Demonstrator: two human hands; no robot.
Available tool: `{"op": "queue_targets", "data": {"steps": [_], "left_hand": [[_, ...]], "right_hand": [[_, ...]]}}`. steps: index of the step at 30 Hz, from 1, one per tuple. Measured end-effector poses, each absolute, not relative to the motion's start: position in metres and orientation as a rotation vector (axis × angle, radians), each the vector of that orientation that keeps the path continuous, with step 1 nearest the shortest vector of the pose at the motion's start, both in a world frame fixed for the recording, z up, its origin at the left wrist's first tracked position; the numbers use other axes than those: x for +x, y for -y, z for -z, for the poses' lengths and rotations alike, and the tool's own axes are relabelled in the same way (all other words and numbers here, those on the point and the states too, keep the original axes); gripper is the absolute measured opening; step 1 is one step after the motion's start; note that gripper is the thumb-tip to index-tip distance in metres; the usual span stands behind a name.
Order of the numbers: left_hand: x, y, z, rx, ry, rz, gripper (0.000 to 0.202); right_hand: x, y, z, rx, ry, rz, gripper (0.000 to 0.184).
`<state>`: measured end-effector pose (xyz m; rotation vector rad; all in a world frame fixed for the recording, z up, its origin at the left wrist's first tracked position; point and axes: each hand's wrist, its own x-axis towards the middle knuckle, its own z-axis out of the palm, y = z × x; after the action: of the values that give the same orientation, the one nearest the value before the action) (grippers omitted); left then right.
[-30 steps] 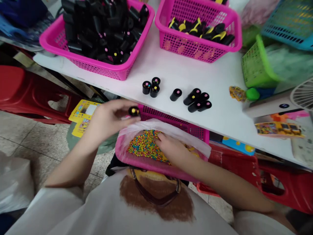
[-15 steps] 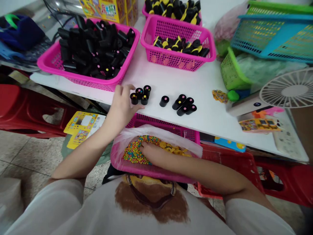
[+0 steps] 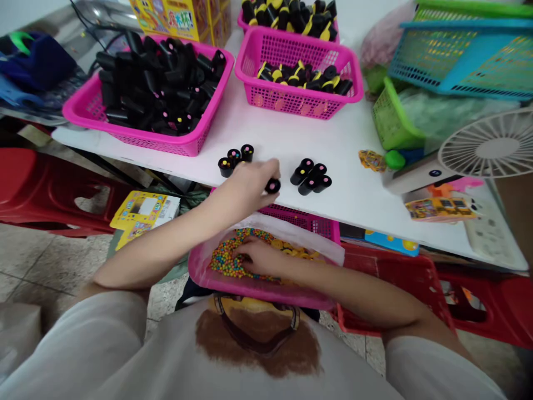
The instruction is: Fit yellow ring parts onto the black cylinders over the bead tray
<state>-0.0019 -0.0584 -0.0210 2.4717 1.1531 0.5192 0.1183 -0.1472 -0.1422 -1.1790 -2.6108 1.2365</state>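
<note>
My left hand is closed around a small black cylindrical cup with a pink dot inside its top, held by the table's front edge. Behind that hand stand several black cups with coloured balls in their tops; one is partly hidden by the hand. To the right is another cluster of black cups. My right hand is down in a heap of small coloured balls, its fingers curled in among them. The balls lie in a plastic-lined pink basket, beside yellow caps.
On the white table stand a pink basket of black cups and another pink basket of black-and-yellow pieces. A fan stands at right near green and blue baskets. Red stools are below.
My left hand has moved right from the left cluster and taken hold of the lone black cup. The fingers of my right hand have curled more in the coloured balls.
</note>
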Motion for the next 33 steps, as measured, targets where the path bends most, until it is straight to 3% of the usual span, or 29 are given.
{"op": "queue_targets", "data": {"steps": [5,9,13,23,33], "left_hand": [[-0.068,0.122,0.028,2.125,-0.997,-0.364,0.013],[-0.082,0.157,0.079,1.912,-1.157,-0.358,0.031],[-0.069,0.17,0.113,1.843,-1.255,-0.375,0.051],[-0.061,0.165,0.117,1.841,-1.164,-0.48,0.052],[-0.062,0.161,0.121,1.784,-1.176,-0.458,0.059]], "right_hand": [[0.145,0.154,0.122,-1.188,2.321,-1.285,0.026],[0.155,0.161,0.109,-1.207,2.14,-1.173,0.025],[0.151,0.165,0.097,-1.119,2.311,-0.996,0.03],[0.15,0.168,0.069,-1.005,2.724,-0.385,0.027],[0.156,0.169,0.066,-1.035,2.728,-0.704,0.028]]}}
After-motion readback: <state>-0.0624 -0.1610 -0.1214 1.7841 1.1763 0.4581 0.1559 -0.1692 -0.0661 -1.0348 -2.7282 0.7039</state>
